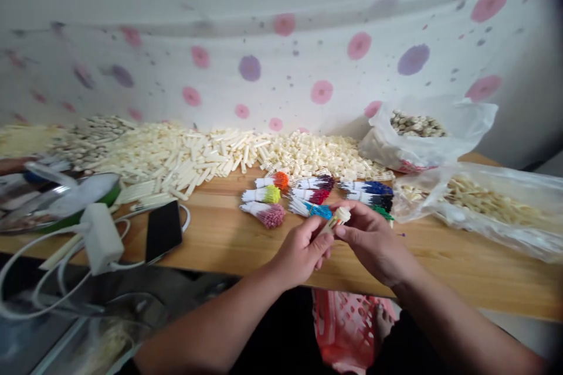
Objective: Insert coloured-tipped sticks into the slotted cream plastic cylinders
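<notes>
Between my two hands, over the table's front half, is a small cream plastic piece (pixel 338 220) with a bit of orange showing on it. My left hand (pixel 303 249) is wrapped round its lower end. The fingers of my right hand (pixel 367 237) pinch its upper end. Just behind my hands lie bundles of white sticks with coloured tips, among them a blue bundle (pixel 310 208), a pink bundle (pixel 264 214), a yellow-green bundle (pixel 263 194) and an orange bundle (pixel 272 180). Part of a green bundle shows beside my right hand.
Heaps of cream plastic parts (pixel 197 152) line the back of the wooden table (pixel 220 246). Two plastic bags of parts (pixel 417 123) stand at the right. On the left are a phone (pixel 163 231), a white power strip (pixel 101 237) with cables, a bowl and part of another person's hand.
</notes>
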`<state>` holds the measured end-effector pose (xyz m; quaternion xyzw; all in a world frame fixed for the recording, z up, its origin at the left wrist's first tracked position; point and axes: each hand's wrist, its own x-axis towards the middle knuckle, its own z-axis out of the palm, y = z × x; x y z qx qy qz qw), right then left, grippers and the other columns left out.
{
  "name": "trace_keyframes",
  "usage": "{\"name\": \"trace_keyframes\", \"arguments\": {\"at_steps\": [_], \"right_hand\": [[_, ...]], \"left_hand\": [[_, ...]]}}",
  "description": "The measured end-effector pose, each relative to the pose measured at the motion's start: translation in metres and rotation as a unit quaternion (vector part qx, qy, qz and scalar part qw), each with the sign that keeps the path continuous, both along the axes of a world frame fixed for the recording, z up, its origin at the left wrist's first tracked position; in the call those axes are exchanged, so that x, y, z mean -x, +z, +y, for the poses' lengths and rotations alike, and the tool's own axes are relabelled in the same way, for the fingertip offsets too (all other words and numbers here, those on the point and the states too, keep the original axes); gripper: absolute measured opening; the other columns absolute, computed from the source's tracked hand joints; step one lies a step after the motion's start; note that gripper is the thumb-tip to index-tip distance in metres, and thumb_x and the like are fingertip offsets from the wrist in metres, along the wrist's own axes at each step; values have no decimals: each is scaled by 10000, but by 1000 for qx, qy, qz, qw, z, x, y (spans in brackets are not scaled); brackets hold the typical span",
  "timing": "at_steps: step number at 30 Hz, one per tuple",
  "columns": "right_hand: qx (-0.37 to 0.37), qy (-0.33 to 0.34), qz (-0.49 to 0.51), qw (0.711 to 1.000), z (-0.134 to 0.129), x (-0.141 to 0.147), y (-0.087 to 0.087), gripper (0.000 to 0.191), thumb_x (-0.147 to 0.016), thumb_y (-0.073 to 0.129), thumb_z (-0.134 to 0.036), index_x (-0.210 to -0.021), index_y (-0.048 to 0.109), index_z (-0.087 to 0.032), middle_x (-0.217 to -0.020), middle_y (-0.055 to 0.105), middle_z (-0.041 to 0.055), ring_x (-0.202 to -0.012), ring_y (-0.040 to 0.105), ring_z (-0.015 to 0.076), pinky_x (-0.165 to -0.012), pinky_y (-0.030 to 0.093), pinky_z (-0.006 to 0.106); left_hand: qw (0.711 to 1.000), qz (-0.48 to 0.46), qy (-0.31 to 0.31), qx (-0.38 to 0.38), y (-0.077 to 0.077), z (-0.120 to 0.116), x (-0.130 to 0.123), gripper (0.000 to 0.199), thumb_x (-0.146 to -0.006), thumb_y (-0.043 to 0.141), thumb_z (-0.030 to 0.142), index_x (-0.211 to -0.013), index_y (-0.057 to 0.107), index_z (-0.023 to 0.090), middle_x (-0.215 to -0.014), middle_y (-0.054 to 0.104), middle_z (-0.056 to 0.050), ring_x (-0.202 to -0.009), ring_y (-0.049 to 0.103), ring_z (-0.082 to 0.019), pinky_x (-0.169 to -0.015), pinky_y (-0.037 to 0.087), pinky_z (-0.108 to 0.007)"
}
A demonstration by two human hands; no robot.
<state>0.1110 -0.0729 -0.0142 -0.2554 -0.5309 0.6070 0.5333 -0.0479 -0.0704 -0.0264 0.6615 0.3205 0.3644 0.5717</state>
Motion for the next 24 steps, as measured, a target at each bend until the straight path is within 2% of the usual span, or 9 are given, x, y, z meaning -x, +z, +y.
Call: {"name": "trace_keyframes", "arguments": {"at_steps": [2, 5, 8, 10, 12, 14, 18, 20, 24], "right_hand": [[-9, 19, -11, 1000, -8, 6, -5, 268, -781, 671, -260, -1017, 546, -244, -790, 604, -15, -621, 609, 136, -565, 535, 310], [-91, -49, -126, 987, -18, 7, -6, 388, -800, 653, -294, -1157, 508, -248, -852, 587, 10, -687, 596, 140, -654, 532, 333], [-231, -127, -276, 924, -28, 0, 1, 608, -785, 669, -324, -1334, 418, -254, -1032, 559, 69, -873, 564, 183, -797, 505, 391], [-278, -127, -316, 898, -34, -6, 7, 598, -814, 633, -327, -1363, 401, -269, -1140, 530, 89, -998, 533, 209, -862, 484, 412], [-268, -118, -307, 906, -40, -9, 10, 523, -845, 590, -327, -1342, 432, -291, -1236, 489, 90, -1124, 485, 228, -901, 473, 418], [-226, -112, -268, 930, -45, -8, 7, 497, -839, 597, -341, -1316, 461, -313, -1293, 443, 83, -1193, 448, 241, -919, 471, 424], [-161, -102, -167, 967, -52, -2, -4, 380, -864, 556, -365, -1242, 521, -347, -1287, 427, 66, -1160, 491, 226, -884, 507, 402], [-173, -131, -177, 960, -54, -7, -3, 373, -889, 515, -354, -1262, 498, -359, -1312, 417, 61, -1159, 493, 221, -914, 491, 410], [-195, -214, -263, 920, -56, -48, 12, 603, -885, 524, -322, -1417, 246, -383, -1338, 434, 69, -1086, 547, 209, -929, 483, 419]], "left_hand": [[999, -28, 12, 29, -3, -13, 2, 345, -874, 475, 480, -973, 504, 150, -637, 477, 40, -422, 394, -33, -396, 294, -161], [995, -62, 27, 74, -6, -29, 5, 332, -864, 497, 477, -927, 502, 151, -624, 482, 44, -404, 394, -29, -384, 287, -154], [986, -101, 37, 124, -6, -40, 6, 312, -862, 504, 472, -870, 487, 160, -593, 486, 51, -392, 412, -34, -380, 314, -148], [980, -120, 41, 151, -5, -45, 6, 310, -855, 512, 475, -834, 471, 168, -574, 495, 53, -379, 417, -37, -370, 319, -144], [976, -129, 35, 174, -4, -49, 3, 314, -850, 517, 481, -820, 459, 174, -563, 507, 53, -360, 414, -38, -358, 310, -141], [972, -135, 24, 192, -3, -53, 0, 315, -845, 520, 487, -824, 452, 180, -552, 509, 56, -347, 409, -39, -356, 308, -142], [975, -117, 17, 190, -2, -55, 0, 330, -826, 548, 494, -878, 490, 173, -557, 498, 55, -353, 391, -32, -359, 285, -143], [980, -78, 16, 180, -3, -49, 7, 351, -825, 550, 491, -925, 531, 156, -574, 496, 46, -361, 378, -23, -360, 260, -142], [981, -11, 74, 176, -7, -19, 46, 418, -768, 643, 383, -1115, 532, 177, -667, 506, 32, -461, 451, -50, -397, 332, -151]]}}
